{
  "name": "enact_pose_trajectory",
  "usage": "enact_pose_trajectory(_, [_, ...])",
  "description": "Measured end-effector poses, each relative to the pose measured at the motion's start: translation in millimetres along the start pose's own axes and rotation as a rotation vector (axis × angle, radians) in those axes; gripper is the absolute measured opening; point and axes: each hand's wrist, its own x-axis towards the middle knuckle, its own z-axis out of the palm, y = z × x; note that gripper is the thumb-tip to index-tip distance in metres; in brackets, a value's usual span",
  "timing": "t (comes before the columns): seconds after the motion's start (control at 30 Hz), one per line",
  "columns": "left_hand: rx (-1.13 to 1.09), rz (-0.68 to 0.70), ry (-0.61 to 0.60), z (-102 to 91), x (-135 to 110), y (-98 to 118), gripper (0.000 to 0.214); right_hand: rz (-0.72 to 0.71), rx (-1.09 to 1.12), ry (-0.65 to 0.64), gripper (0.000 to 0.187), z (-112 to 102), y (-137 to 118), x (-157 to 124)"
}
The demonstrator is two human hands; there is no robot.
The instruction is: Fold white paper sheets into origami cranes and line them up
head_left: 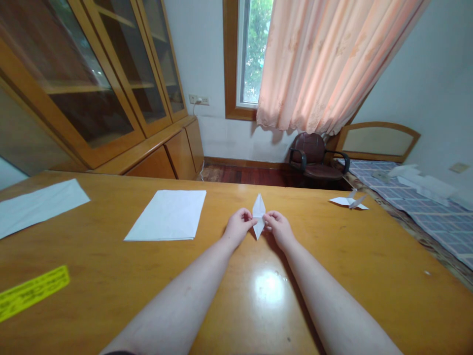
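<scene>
Between my two hands is a small white folded paper (259, 207), a narrow diamond with a crease across its middle and a split at its far tip. My left hand (238, 228) pinches its left edge with thumb and fingers. On the opposite edge, my right hand (279, 228) grips it the same way. The paper is held just over or on the wooden table (236, 296); which of the two I cannot tell. Parts of its side corners are hidden by my fingertips.
A stack of white paper sheets (166, 215) lies left of my hands, with another white sheet (40, 207) farther left. A folded paper crane (349, 201) sits near the far right edge. A yellow label (35, 292) is at the near left. Beyond stands an armchair (318, 155).
</scene>
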Motion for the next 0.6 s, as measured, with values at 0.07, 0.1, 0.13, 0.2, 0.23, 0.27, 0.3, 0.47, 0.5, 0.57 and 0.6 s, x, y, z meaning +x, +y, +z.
enact_pose_trajectory(0.07, [-0.009, 0.002, -0.014, 0.2, 0.0, -0.8, 0.022, 0.011, 0.002, -0.004, 0.034, -0.7, 0.3, 0.8])
enact_pose_trajectory(0.1, [-0.013, 0.003, -0.020, 0.3, 0.0, -1.2, 0.022, 0.016, 0.003, -0.006, 0.033, -0.9, 0.3, 1.0])
enact_pose_trajectory(0.13, [-0.017, 0.004, -0.025, 0.4, -0.2, -1.5, 0.022, 0.018, 0.003, -0.005, 0.032, -1.0, 0.1, 1.1])
enact_pose_trajectory(0.2, [-0.023, 0.005, -0.037, 0.6, -0.8, -1.9, 0.023, 0.015, 0.003, 0.002, 0.030, -1.0, -0.5, 0.7])
enact_pose_trajectory(0.23, [-0.030, 0.007, -0.043, 0.6, -1.2, -1.8, 0.024, 0.009, 0.003, 0.004, 0.030, -0.8, -0.9, 0.3])
enact_pose_trajectory(0.27, [-0.039, 0.010, -0.048, 0.7, -1.6, -1.5, 0.023, 0.002, 0.004, 0.003, 0.030, -0.5, -1.3, -0.2])
enact_pose_trajectory(0.3, [-0.046, 0.012, -0.050, 0.7, -2.0, -1.1, 0.023, -0.002, 0.004, -0.001, 0.030, -0.1, -1.7, -0.7])
enact_pose_trajectory(0.47, [-0.093, -0.009, -0.039, 1.0, -2.9, 1.2, 0.025, -0.013, -0.027, -0.006, 0.030, 1.8, -3.6, -2.5])
enact_pose_trajectory(0.5, [-0.109, -0.020, -0.040, 1.3, -3.0, 1.4, 0.026, -0.015, -0.029, -0.001, 0.031, 1.9, -3.9, -2.6])
enact_pose_trajectory(0.57, [-0.141, -0.049, -0.054, 1.7, -3.0, 1.3, 0.030, -0.021, -0.025, 0.008, 0.031, 1.9, -4.1, -2.5])
enact_pose_trajectory(0.6, [-0.147, -0.063, -0.065, 1.9, -2.9, 1.1, 0.031, -0.024, -0.024, 0.012, 0.032, 1.8, -4.1, -2.3])
